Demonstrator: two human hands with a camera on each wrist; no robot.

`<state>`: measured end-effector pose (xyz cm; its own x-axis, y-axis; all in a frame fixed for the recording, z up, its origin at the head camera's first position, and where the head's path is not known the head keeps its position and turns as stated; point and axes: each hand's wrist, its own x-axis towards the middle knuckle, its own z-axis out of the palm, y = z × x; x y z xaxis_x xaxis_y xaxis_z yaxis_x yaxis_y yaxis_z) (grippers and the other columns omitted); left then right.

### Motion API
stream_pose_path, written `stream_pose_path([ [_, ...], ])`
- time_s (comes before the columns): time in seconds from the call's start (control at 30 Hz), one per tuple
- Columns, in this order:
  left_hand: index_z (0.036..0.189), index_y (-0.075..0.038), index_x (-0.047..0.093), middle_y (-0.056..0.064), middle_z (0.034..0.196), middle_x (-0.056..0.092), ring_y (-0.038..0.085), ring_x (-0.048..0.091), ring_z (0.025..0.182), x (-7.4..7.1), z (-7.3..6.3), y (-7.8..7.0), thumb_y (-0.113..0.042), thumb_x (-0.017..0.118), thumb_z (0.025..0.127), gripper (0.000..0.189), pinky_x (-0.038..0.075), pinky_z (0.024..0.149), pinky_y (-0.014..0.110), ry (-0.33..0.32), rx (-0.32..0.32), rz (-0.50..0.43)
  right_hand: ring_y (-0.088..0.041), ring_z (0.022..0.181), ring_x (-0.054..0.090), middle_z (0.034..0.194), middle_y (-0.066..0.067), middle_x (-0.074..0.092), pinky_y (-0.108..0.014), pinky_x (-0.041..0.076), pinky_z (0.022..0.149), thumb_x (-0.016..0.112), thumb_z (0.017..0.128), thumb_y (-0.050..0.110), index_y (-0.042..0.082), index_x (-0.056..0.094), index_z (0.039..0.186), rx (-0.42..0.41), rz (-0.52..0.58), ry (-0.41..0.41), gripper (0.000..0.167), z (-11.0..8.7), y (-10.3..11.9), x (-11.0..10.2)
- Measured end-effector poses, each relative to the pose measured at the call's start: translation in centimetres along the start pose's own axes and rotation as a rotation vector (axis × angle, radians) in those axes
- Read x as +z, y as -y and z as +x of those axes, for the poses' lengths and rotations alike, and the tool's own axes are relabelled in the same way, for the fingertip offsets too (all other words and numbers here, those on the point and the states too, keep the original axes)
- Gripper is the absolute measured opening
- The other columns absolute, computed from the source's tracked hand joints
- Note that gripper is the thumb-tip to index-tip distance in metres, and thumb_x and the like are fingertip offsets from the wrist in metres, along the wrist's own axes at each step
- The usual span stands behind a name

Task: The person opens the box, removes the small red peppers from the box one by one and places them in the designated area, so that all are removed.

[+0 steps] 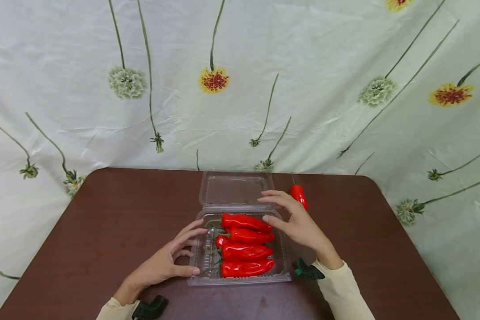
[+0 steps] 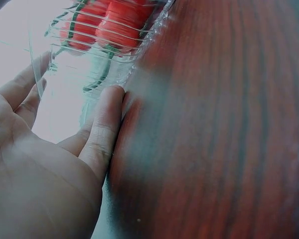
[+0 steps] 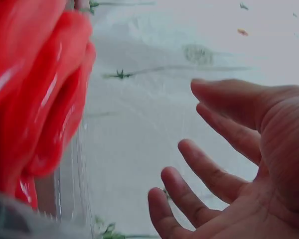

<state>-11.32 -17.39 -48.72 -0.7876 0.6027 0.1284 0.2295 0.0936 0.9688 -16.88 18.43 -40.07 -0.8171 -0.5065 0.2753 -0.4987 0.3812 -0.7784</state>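
Note:
A clear plastic clamshell box lies on the table with its lid folded back. Several red peppers lie inside it in a stack of rows, their green stems toward the left. Along the box's left side is the left hand, its fingers spread and relaxed; in the left wrist view the thumb touches the box wall near the table. Over the box's far right corner hovers the right hand, fingers apart and holding nothing. The right wrist view shows this hand beside the peppers.
Another red pepper lies on the dark brown table beyond the right hand, partly hidden by it. A white flower-printed cloth hangs behind the table's far edge. Black devices are strapped to both wrists.

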Motion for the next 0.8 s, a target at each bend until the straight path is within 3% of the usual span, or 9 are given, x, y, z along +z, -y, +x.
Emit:
stream_pose_path([
  [0.27, 0.155, -0.008, 0.033, 0.009, 0.168, 0.008, 0.021, 0.051, 0.129, 0.0, -0.1, 0.3, -0.003, 0.075, 0.088, 0.080, 0.048, 0.092, 0.032, 0.002, 0.000, 0.003, -0.023, 0.131, 0.055, 0.139, -0.008, 0.062, -0.051, 0.048, 0.102, 0.076, 0.089, 0.015, 0.016, 0.068, 0.127, -0.037, 0.031, 0.167, 0.038, -0.2, 1.5, 1.9],
  [0.47, 0.155, -0.010, 0.034, 0.006, 0.168, 0.009, 0.015, 0.049, 0.128, 0.1, 0.1, 0.4, -0.005, 0.075, 0.088, 0.079, 0.048, 0.093, 0.034, -0.001, -0.020, 0.021, -0.017, 0.124, 0.056, 0.131, 0.001, 0.064, -0.041, 0.050, 0.100, 0.077, 0.089, 0.021, 0.017, 0.070, 0.124, -0.071, -0.028, 0.270, 0.035, -0.4, 1.8, 3.0],
  [0.6, 0.155, -0.010, 0.034, 0.007, 0.168, 0.009, 0.018, 0.049, 0.128, 0.2, 0.1, 0.4, -0.004, 0.075, 0.088, 0.078, 0.048, 0.092, 0.035, -0.002, -0.018, 0.020, -0.012, 0.124, 0.053, 0.130, 0.009, 0.062, -0.038, 0.050, 0.099, 0.077, 0.088, 0.020, 0.019, 0.070, 0.125, -0.052, -0.053, 0.311, 0.037, -0.7, 2.2, 3.5],
  [0.8, 0.155, -0.010, 0.035, 0.007, 0.168, 0.009, 0.023, 0.049, 0.128, 0.0, -0.1, 0.2, -0.004, 0.075, 0.087, 0.079, 0.048, 0.093, 0.033, -0.007, -0.013, 0.022, -0.013, 0.124, 0.052, 0.132, 0.004, 0.062, -0.038, 0.047, 0.101, 0.077, 0.089, 0.019, 0.021, 0.070, 0.124, -0.082, -0.111, 0.333, 0.037, -1.7, 2.4, 4.5],
])
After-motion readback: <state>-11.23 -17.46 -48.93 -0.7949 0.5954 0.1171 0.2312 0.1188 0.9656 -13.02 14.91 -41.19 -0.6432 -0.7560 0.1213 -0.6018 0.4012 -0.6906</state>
